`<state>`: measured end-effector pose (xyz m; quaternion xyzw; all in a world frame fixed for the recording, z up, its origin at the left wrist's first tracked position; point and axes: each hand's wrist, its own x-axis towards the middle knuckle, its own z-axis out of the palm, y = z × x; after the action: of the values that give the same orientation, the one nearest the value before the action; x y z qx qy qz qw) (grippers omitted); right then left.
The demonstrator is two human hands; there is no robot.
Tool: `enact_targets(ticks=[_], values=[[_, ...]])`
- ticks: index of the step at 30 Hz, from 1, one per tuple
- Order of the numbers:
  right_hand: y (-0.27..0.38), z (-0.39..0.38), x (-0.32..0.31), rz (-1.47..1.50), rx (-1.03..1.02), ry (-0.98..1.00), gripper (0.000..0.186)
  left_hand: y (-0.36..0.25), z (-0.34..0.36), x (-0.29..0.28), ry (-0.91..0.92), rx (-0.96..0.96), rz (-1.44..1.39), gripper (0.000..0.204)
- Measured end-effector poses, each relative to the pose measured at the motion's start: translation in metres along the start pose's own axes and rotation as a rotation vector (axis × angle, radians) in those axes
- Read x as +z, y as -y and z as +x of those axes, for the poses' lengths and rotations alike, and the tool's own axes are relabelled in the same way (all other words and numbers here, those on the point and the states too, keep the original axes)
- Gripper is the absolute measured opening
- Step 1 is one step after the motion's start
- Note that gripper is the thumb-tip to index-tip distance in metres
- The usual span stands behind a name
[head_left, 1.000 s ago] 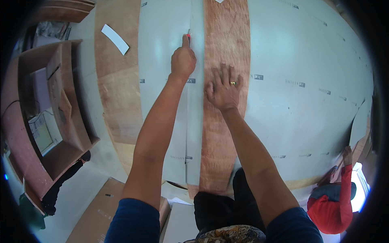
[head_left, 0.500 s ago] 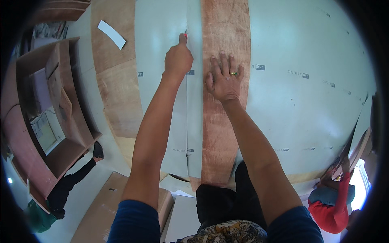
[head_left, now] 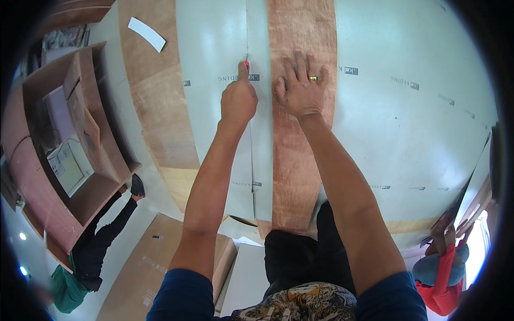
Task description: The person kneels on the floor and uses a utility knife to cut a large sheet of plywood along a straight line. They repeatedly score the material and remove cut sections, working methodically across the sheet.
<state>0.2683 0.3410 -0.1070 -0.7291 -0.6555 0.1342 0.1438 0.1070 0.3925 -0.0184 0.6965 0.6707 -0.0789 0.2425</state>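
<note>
My left hand (head_left: 239, 101) is closed around a red-handled cutter knife (head_left: 247, 64), most of which its fingers hide. The thumb lies forward along the handle, and the thin tip meets a long straight line in the pale grey-green sheet (head_left: 214, 32). Beside that line, a reddish plywood strip (head_left: 302, 27) lies lengthwise on the sheet. My right hand (head_left: 305, 88) rests palm down on the strip with fingers spread, a ring on one of them. It holds nothing.
A short white strip (head_left: 146, 35) lies on plywood (head_left: 155, 101) at left. Farther left stands a wooden cabinet frame (head_left: 88, 107), with a person in green (head_left: 72, 291) beside it. A person in red (head_left: 441, 283) is at lower right. A cardboard box (head_left: 144, 267) lies near my legs.
My left hand has drawn the cutter knife toward me along the line. The view has shifted a little; my right hand stays spread on the plywood strip.
</note>
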Motion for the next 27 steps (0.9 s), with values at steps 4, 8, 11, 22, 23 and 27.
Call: enact_targets(ticks=[4,8,11,22,23,27], values=[[0.002,-0.004,-0.002,-0.015,-0.007,-0.001,0.058,0.011,-0.004,0.002,-0.036,0.046,0.014,0.067],[-0.001,-0.003,-0.001,-0.043,0.002,0.022,0.060,0.023,-0.081,0.021,0.075,-0.008,0.007,0.066],[-0.004,0.002,0.001,-0.080,-0.004,0.025,0.062,0.027,-0.087,0.023,0.102,-0.035,-0.045,0.065],[-0.001,-0.011,0.005,-0.070,-0.051,-0.046,0.061,0.054,-0.185,0.055,0.238,-0.174,0.006,0.071],[-0.003,-0.006,0.007,-0.071,-0.056,-0.071,0.061,0.052,-0.189,0.056,0.270,-0.186,0.034,0.071],[-0.004,-0.010,0.006,-0.071,-0.064,-0.090,0.061,0.056,-0.217,0.060,0.262,-0.188,-0.004,0.072]])
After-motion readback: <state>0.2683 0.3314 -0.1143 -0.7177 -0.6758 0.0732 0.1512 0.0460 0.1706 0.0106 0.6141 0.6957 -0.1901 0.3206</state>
